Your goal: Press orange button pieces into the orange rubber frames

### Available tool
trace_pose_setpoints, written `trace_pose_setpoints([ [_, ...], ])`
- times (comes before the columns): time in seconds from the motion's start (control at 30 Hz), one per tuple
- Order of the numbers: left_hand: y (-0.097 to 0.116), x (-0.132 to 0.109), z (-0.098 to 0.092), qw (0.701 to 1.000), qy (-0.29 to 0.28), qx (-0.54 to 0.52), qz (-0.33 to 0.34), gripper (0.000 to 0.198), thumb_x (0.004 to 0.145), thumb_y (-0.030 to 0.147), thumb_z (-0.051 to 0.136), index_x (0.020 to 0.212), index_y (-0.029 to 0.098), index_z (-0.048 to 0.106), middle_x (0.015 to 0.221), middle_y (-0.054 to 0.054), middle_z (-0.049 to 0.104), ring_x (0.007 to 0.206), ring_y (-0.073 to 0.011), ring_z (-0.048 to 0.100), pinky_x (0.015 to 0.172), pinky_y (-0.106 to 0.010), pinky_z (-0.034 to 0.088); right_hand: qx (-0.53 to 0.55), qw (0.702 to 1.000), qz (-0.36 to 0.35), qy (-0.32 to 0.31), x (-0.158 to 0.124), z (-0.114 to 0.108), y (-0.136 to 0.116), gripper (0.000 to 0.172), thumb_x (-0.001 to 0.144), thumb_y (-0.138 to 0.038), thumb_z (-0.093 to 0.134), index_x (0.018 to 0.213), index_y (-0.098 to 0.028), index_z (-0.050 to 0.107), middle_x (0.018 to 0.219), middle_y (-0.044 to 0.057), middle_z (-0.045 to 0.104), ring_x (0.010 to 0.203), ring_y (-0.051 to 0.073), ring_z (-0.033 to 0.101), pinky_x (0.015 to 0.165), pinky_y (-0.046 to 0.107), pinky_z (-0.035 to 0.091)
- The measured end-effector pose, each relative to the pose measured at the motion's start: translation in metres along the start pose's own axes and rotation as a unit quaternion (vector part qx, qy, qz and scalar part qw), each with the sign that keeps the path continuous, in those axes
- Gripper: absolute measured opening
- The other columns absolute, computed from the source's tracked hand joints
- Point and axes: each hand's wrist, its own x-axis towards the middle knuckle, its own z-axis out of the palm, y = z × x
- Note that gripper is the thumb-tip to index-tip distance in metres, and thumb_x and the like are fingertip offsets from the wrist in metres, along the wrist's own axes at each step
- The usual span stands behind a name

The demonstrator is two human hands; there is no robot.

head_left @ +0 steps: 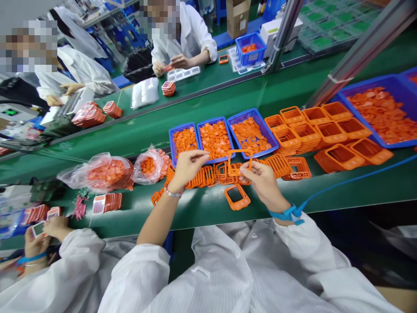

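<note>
Orange frame (239, 160) pinched by right hand (263, 184) (left hand (188, 170) just beside).

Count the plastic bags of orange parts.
2: a larger bag and a smaller bag, side by side on the green belt.

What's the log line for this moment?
Right hand: pinching orange rectangular plastic frame | Left hand: empty, near frame | Beside: blue plastic tray of orange pieces
</note>
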Motion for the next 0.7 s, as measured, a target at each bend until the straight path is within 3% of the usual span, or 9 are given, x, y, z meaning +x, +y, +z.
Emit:
trace_pose_setpoints([
  [0.1, 0.027, -0.026, 0.025, 0.994, -0.040, -0.035, 0.097, 0.020, 0.086, 0.037, 0.071, 0.089, 0.019, 0.080, 0.092, -0.008, 0.076, 0.073, -0.0147, 0.067, 0.063, -0.025, 0.051, -0.012, 1.000, -0.019, 0.002, -0.003, 0.005, -0.002, 0.039, 0.060, -0.049, 0.087, 0.074, -0.019, 0.066, 0.061, -0.001, 0.066, 0.052, 0.013, 0.063, 0.052, 0.025, 0.053],
  [0.17, 0.038, -0.034, 0.037, 0.990, -0.052, -0.019, 0.132, 0.015, 0.087, 0.033, 0.072, 0.089, 0.021, 0.080, 0.096, -0.007, 0.074, 0.071, -0.0125, 0.065, 0.059, -0.023, 0.049, -0.027, 0.999, -0.032, 0.002, -0.006, 0.008, -0.005, 0.038, 0.062, -0.050, 0.086, 0.074, -0.019, 0.066, 0.063, 0.000, 0.068, 0.054, 0.013, 0.065, 0.053, 0.025, 0.055],
  [0.27, 0.046, -0.037, 0.045, 0.987, -0.036, 0.018, 0.157, 0.010, 0.088, 0.027, 0.072, 0.089, 0.021, 0.079, 0.096, -0.007, 0.074, 0.079, -0.0152, 0.068, 0.068, -0.026, 0.052, -0.058, 0.997, -0.050, 0.002, -0.011, 0.009, -0.008, 0.036, 0.065, -0.049, 0.085, 0.074, -0.020, 0.067, 0.066, 0.001, 0.070, 0.056, 0.015, 0.066, 0.056, 0.027, 0.057],
  [0.43, 0.054, -0.037, 0.041, 0.989, -0.074, 0.025, 0.122, 0.008, 0.088, 0.022, 0.070, 0.094, 0.020, 0.074, 0.082, -0.002, 0.075, 0.058, -0.0106, 0.062, 0.064, -0.025, 0.052, -0.078, 0.994, -0.070, -0.009, -0.016, 0.007, -0.010, 0.032, 0.069, -0.048, 0.083, 0.076, -0.020, 0.069, 0.066, 0.002, 0.070, 0.057, 0.016, 0.066, 0.055, 0.028, 0.057],
  [0.57, 0.057, -0.036, 0.039, 0.989, -0.115, -0.022, 0.086, 0.014, 0.087, 0.021, 0.068, 0.101, 0.019, 0.072, 0.090, -0.004, 0.077, 0.067, -0.0130, 0.069, 0.066, -0.024, 0.055, -0.089, 0.993, -0.075, -0.017, -0.020, 0.006, -0.013, 0.031, 0.070, -0.047, 0.082, 0.076, -0.019, 0.069, 0.062, 0.001, 0.068, 0.055, 0.015, 0.065, 0.053, 0.028, 0.056],
  [0.7, 0.058, -0.033, 0.040, 0.975, -0.169, -0.141, 0.033, 0.008, 0.083, 0.021, 0.070, 0.088, 0.016, 0.074, 0.085, -0.006, 0.077, 0.068, -0.0166, 0.072, 0.063, -0.026, 0.058, -0.079, 0.994, -0.065, -0.047, -0.024, 0.004, -0.018, 0.029, 0.071, -0.044, 0.082, 0.074, -0.019, 0.069, 0.058, 0.000, 0.067, 0.051, 0.013, 0.062, 0.050, 0.026, 0.053],
])
